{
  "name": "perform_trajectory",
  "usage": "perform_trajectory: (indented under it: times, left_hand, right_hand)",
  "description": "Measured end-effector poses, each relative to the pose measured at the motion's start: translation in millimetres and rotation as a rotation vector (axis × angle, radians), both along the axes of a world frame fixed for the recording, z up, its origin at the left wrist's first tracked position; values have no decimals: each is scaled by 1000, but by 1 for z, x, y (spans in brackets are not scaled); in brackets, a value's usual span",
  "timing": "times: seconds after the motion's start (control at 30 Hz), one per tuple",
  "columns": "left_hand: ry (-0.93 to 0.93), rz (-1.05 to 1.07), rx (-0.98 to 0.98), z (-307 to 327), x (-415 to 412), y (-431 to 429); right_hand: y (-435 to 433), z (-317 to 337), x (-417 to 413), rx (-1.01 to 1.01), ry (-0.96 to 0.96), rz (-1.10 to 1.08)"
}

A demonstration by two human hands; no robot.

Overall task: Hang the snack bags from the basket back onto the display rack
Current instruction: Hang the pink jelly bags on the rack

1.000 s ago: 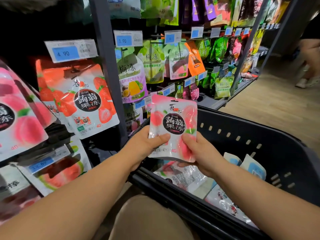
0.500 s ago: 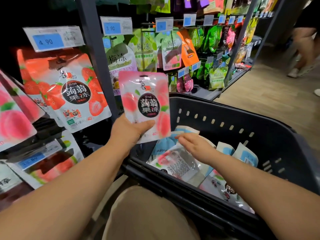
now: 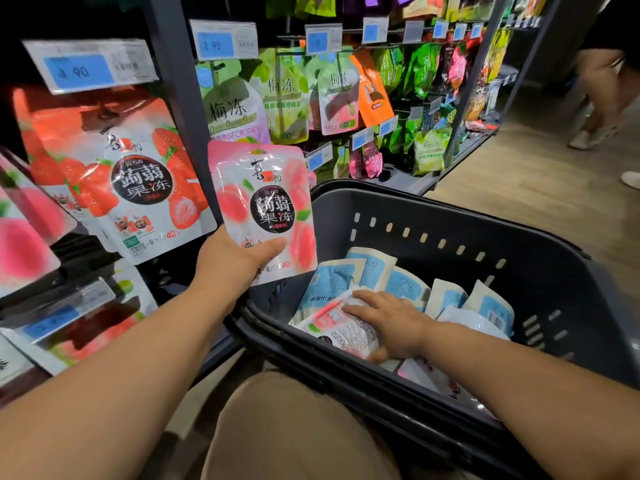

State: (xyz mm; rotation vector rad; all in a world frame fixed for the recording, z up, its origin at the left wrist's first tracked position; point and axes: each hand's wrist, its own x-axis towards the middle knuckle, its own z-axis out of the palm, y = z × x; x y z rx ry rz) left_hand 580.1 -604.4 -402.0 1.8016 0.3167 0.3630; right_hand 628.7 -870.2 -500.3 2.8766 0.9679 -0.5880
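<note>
A shop aisle with a pale wood-look floor [image 3: 540, 188] runs off to the right, dimly lit near the camera and brighter farther along. On the left stands a dark display rack [image 3: 180, 98] with upright metal posts and rows of hooks carrying blue-and-white price tags [image 3: 86, 65]. A big strawberry bag [image 3: 114, 174] hangs on the nearest section under a tag, with pink peach bags [image 3: 20, 244] at the far left edge. Beyond the post hang green bags [image 3: 287, 98] and an orange bag [image 3: 372, 88]; more green ones fill the farther hooks and a low shelf.

The left hand [image 3: 239, 258] grips a pink peach snack bag [image 3: 266, 206] by its lower left corner, thumb across the front. The bag is held upright, just beside the strawberry bag and in front of the rack post, above the near left corner of the basket.

A dark plastic basket [image 3: 519, 244] with slotted walls sits to the right of the rack, close to the person's beige-clad knee [image 3: 294, 427]. Inside lie several blue-and-white bags [image 3: 346, 275] and a pink-and-white bag [image 3: 332, 323] lying back side up. The right hand [image 3: 391, 320] rests on this bag with fingers fairly straight and spread, the thumb at the bag's near edge.

Another person's legs [image 3: 602, 98] show at the far right of the aisle.
</note>
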Motion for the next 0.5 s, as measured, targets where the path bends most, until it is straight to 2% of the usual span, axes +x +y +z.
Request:
perform_trajectory:
  times: [0.27, 0.5]
  left_hand:
    - [18, -28, -43, -8, 6, 5]
    - [25, -36, -28, -11, 9, 8]
  right_hand:
    - [6, -6, -2, -40, -168, 9]
    - [6, -9, -1, -29, -232, -102]
